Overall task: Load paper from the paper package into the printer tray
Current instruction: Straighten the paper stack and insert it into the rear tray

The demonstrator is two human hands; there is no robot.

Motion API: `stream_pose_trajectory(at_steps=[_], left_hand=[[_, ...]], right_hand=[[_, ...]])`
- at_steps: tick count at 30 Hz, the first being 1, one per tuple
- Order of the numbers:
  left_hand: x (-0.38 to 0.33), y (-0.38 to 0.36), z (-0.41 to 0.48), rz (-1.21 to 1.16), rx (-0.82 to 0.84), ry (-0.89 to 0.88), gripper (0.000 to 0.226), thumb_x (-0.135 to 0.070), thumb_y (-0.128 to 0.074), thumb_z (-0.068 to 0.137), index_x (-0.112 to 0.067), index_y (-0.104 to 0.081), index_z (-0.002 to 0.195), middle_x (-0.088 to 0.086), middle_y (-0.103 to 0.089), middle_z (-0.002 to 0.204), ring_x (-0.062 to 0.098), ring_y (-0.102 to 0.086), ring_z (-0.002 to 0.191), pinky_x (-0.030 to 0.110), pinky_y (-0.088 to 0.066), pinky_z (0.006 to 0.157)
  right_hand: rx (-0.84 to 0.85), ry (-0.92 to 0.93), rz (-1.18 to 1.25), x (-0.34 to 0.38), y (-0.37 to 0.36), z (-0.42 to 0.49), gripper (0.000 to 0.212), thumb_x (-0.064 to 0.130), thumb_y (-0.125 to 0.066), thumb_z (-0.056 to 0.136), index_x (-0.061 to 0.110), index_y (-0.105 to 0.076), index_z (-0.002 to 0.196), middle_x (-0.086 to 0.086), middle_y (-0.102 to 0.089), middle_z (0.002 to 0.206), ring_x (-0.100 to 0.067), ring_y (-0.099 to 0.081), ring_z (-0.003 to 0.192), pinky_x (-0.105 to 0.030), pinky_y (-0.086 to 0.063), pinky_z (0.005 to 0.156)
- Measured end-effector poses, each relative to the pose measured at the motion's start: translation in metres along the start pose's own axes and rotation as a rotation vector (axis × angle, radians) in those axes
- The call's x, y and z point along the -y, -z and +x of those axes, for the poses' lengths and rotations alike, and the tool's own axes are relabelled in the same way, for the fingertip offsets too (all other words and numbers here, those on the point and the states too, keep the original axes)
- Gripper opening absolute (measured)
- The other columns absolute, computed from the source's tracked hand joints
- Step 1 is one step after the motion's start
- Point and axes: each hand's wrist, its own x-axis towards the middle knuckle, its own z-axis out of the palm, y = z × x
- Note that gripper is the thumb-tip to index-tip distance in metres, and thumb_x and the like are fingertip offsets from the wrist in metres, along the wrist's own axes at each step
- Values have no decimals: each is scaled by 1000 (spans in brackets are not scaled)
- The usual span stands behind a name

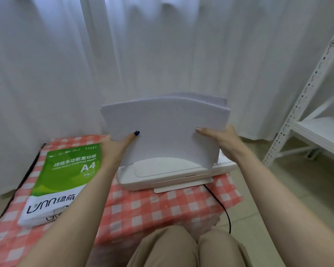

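Observation:
A stack of white paper (166,128) stands upright over the white printer (174,174), its lower edge bowed and touching the printer's top. My left hand (118,145) grips the stack's left edge, thumb on the front sheet. My right hand (218,137) grips the right edge the same way. The green and white A4 paper package (62,180) lies flat on the checked cloth, left of the printer and partly behind my left forearm. The printer's rear tray is hidden behind the sheets.
A low table under a red and white checked cloth (152,207) holds everything. A black cable (222,207) runs off the printer's right front. White curtains (162,45) hang behind. A white metal shelf (314,120) stands at the right. My knees (181,247) are below.

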Motion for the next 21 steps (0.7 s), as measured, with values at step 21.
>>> stream_pose_trajectory(at_steps=[21], left_hand=[[-9, 1, 0, -6, 288, -9, 29, -12, -71, 81, -8, -64, 108, -3, -69, 90, -2, -69, 68, 16, -55, 67]], right_hand=[[-269, -41, 18, -32, -20, -19, 9, 19, -72, 80, 25, -65, 82, 9, -69, 86, -9, -65, 79, -23, -50, 72]])
